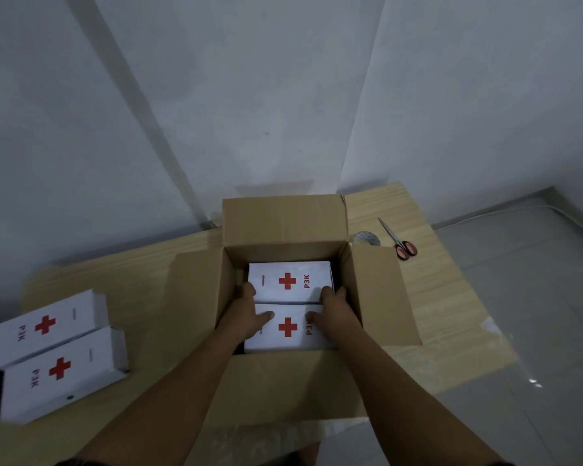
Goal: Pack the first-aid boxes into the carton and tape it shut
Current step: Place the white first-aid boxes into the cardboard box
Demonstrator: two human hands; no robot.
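Note:
An open brown carton (381, 294) stands in the middle of the wooden table, all flaps spread. Inside lie two white first-aid boxes with red crosses, side by side: a far box (292, 272) and a near box (283, 339). My left hand (246, 314) grips the near box at its left end, fingers down its far edge. My right hand (334, 314) grips the same box at its right end. Two more first-aid boxes lie on the table at the left, the farther one (48, 324) and the nearer one (61, 371).
A roll of tape (367, 237) sits behind the carton's right flap. Red-handled scissors (399, 242) lie beside it at the back right. The wooden table (451, 297) stands against a white wall, with grey tiled floor to its right.

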